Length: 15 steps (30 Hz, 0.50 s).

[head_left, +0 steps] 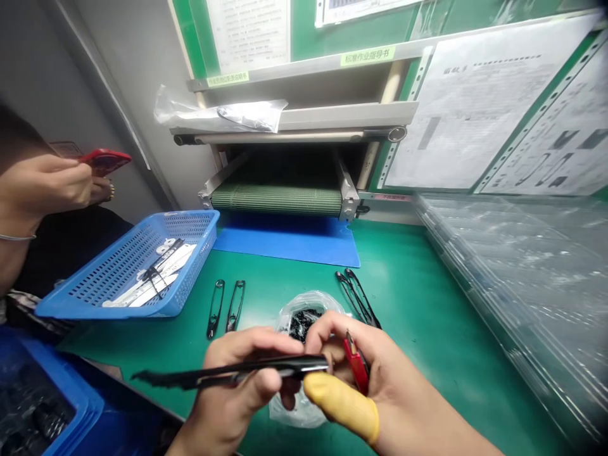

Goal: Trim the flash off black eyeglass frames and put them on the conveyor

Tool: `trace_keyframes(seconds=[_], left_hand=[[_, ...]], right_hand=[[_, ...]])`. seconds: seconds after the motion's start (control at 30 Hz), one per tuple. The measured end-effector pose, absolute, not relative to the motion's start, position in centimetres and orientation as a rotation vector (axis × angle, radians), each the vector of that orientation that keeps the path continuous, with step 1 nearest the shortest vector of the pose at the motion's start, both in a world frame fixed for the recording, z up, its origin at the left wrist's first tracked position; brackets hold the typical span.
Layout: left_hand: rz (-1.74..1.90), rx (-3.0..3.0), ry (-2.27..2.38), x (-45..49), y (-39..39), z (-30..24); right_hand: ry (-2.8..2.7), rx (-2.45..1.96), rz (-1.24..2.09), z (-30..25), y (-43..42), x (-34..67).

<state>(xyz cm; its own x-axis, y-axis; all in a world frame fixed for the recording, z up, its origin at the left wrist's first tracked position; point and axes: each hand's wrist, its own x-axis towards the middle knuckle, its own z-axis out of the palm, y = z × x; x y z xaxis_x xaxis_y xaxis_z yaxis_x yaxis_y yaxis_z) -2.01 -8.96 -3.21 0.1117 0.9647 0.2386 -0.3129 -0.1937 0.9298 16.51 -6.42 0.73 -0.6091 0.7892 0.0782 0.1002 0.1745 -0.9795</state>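
Note:
My left hand point(237, 386) is closed round a long, thin black plastic part point(266, 367), held nearly level above the table. My right hand point(365, 373), with a yellow finger cot point(342, 405) on the thumb, pinches at the right end of that part. Tucked in the same palm is a red-handled tool point(356, 362) with a small metal tip; its kind is partly hidden. Behind and below the hands stands a clear plastic bag point(287, 310) with small black pieces point(304, 323). Two slim black frames point(235, 304) lie left of it, and further black parts point(356, 294) lie right.
A blue basket point(190, 297) with white and black parts stands at left, above a blue bin point(85, 405). Clear trays point(503, 304) are stacked at right. A green conveyor belt point(275, 198) ends over a blue sheet point(294, 244). Another person's hand point(57, 183) holds a red phone point(107, 161).

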Motion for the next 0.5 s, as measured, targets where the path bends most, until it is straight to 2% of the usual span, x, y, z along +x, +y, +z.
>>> trace_keyframes(seconds=[0.07,0.17,0.3,0.5], left_hand=[[1.265,1.048,0.75,-1.9,-7.8,-3.7],[1.357,0.878,0.783,-1.7,-6.9,-3.5],[1.435,0.901,0.665,-1.8,-6.9,-3.1],[1.17,0.944,0.287,-1.7,-7.9,-2.9]], right_hand=[[-1.861,-0.842,1.222,-0.1,-5.7,16.0],[-2.009,-0.759,0.721,-1.1,-5.2,15.8],[-2.253,-0.602,0.732,-0.3,-6.0,16.2],[-2.507,-0.776,0.517,0.5,-7.4,16.8]])
